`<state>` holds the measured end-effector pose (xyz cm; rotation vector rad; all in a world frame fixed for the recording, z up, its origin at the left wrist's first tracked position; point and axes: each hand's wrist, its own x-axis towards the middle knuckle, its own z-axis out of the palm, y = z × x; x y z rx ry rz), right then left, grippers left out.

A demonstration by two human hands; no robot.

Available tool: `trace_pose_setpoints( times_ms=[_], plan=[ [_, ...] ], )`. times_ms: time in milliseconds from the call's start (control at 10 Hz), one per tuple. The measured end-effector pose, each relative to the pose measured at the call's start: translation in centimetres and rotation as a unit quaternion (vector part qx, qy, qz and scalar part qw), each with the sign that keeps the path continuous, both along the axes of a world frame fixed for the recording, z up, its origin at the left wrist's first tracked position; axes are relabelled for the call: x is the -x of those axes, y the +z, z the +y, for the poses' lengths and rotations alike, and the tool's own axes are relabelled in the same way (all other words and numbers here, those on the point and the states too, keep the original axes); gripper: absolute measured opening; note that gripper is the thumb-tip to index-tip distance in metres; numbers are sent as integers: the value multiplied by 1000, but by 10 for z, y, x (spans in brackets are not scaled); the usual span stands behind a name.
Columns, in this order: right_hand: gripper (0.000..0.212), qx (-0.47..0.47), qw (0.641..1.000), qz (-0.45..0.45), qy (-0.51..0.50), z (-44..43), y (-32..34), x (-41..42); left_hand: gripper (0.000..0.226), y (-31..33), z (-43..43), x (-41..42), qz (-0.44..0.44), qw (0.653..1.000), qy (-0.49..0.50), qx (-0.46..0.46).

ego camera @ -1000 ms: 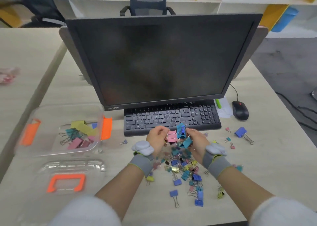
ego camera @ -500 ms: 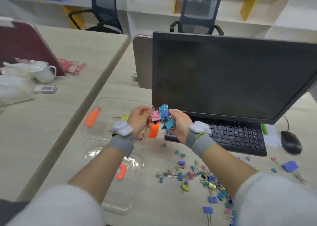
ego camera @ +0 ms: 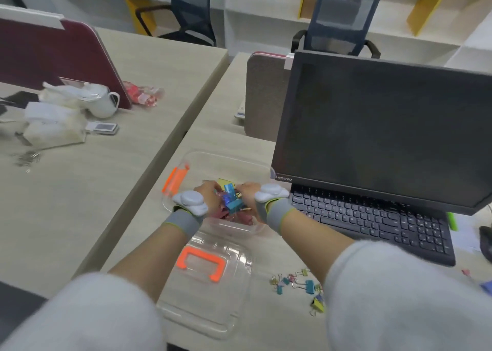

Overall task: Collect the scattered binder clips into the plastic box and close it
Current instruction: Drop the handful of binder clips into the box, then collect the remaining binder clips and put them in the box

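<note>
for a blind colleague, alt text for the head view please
A left hand and right hand hold a bunch of binder clips over the open plastic box. Its lid lies nearer the person; scattered clips lie right of it, before a keyboard and dark monitor.

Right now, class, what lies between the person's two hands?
A bunch of blue and pink binder clips, held by left hand and right hand over the plastic box; head view.

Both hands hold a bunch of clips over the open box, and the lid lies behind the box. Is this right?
No. The head view shows the lid lying in front of the box, nearer the person. The left hand and right hand do hold clips over the open box.
</note>
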<state>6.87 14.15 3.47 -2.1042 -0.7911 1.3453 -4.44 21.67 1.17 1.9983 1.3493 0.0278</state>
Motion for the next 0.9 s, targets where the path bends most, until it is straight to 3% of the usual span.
trace_pose_setpoints(
  times_ms=[200,400,500,700,900],
  plan=[
    [49,44,998,-4,49,7,-19,8,37,-5,6,0,104,989,-100,-17],
    [43,15,1000,-12,9,-1,0,8,51,5,7,-6,101,992,-69,-29],
    [40,-23,998,29,-52,-10,13,4,47,18,-3,-18,84,994,-66,-40],
    [33,-124,954,150,-226,-36,43,-25,37,48,-39,-59,-54,995,-55,-70],
    [21,-174,923,162,-304,-92,56,-83,26,61,-90,-110,-161,980,-90,-77]
  ],
)
